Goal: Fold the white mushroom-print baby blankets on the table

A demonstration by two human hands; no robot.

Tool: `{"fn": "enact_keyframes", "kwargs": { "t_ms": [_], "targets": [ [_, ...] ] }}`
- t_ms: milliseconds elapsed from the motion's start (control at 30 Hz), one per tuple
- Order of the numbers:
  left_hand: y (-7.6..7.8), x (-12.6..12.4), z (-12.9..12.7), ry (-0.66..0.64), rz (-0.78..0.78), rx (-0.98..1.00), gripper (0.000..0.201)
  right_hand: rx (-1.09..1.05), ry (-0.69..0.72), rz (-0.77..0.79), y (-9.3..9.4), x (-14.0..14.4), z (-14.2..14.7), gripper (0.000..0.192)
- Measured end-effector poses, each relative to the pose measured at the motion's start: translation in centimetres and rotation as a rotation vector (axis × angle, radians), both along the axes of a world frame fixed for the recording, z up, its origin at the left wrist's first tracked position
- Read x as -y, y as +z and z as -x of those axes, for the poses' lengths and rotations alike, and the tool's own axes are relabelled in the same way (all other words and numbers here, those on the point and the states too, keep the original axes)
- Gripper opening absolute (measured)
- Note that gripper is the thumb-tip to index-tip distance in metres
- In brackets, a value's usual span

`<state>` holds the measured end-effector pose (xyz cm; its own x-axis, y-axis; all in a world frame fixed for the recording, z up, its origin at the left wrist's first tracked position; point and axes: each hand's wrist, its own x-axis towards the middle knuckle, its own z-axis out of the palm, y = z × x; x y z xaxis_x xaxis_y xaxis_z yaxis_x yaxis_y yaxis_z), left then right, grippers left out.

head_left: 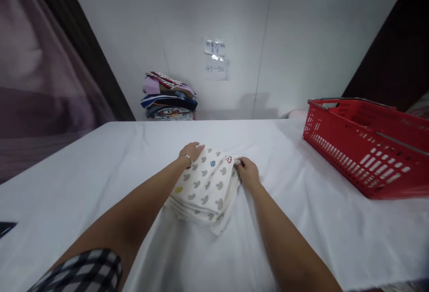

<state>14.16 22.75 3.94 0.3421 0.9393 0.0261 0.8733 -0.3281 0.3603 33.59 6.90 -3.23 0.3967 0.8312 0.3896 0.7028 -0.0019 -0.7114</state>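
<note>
- Folded cloth (205,187) lies mid-table (100,176).
- Left hand (191,151) on its far left corner; right hand (247,173) at its right edge.
- Basket (365,149) far right.
- Clothes stack (169,96) behind, against the wall (295,37).

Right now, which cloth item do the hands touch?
The folded white cloth with grey prints at mid-table, under both hands; the colourful clothes pile sits untouched by the wall.

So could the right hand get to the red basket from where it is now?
Probably yes. The right hand rests at the folded patterned cloth's right edge, and only bare white table cover lies between it and the red basket. Whether the arm stretches that far is unclear.
</note>
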Motion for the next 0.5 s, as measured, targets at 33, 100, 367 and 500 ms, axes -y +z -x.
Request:
{"fn": "enact_keyframes", "kwargs": {
  "t_ms": [33,100,367,500],
  "targets": [
    [-0.5,-0.4,0.5,0.028,0.023,-0.008,0.051,0.006,-0.003,0.003,0.0,0.0,0.1,0.017],
    [-1.2,-0.9,0.7,0.062,0.059,-0.014,0.055,0.025,-0.003,0.002,0.0,0.0,0.2,0.017],
    [-1.6,-2.1,-0.8,0.122,0.077,-0.064,0.061,0.070,-0.053,-0.026,0.0,0.2,-0.3,0.019],
    [-2.1,-2.5,-0.5,0.104,0.071,-0.084,0.056,-0.032,-0.127,-0.020,-0.5,0.2,-1.3,0.020]
  ]
}}
